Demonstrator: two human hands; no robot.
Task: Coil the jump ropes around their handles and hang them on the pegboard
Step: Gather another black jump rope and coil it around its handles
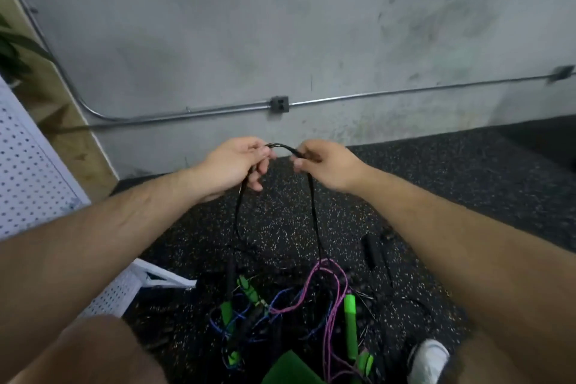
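Task at early stage. Left hand (237,162) and right hand (324,162) fingers pinched on black rope (313,206). Other ropes (330,290) tangled on floor (436,184); pegboard (28,165) shows nothing hung.

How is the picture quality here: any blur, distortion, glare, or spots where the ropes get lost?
Head view: wide-angle bowing toward the edges, seen in the conduit; soft overall, softest along the bottom edge; flat light, no glare; black rope reads clearly between left hand and right hand, then fades against the dark floor; rope pile dim, colours still distinguishable.
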